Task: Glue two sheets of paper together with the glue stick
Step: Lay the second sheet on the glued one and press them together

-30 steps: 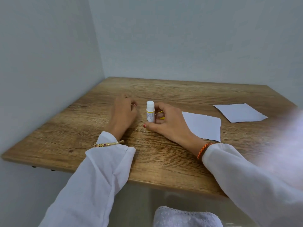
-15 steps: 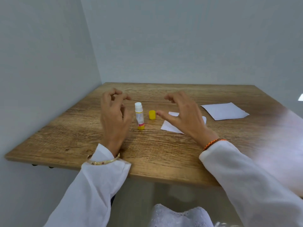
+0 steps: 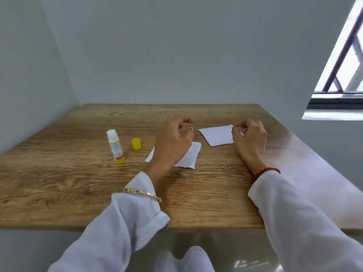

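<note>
An uncapped glue stick (image 3: 115, 147) stands upright on the wooden table (image 3: 78, 183), its white glue tip exposed. Its yellow cap (image 3: 136, 143) sits just to the right of it. One white sheet (image 3: 189, 158) lies flat near the middle, partly hidden under my left hand (image 3: 172, 141), which hovers above it with fingers loosely curled and holds nothing. A second white sheet (image 3: 217, 135) lies farther back. My right hand (image 3: 249, 137) pinches that sheet's right corner, which is slightly lifted.
Grey walls close off the table on the left and at the back. A barred window (image 3: 341, 65) is at the upper right. The table's front edge runs near my sleeves.
Both hands have left the glue stick and cap and moved right. My right hand has taken hold of the far sheet's corner; my left hand now hovers over the near sheet.
</note>
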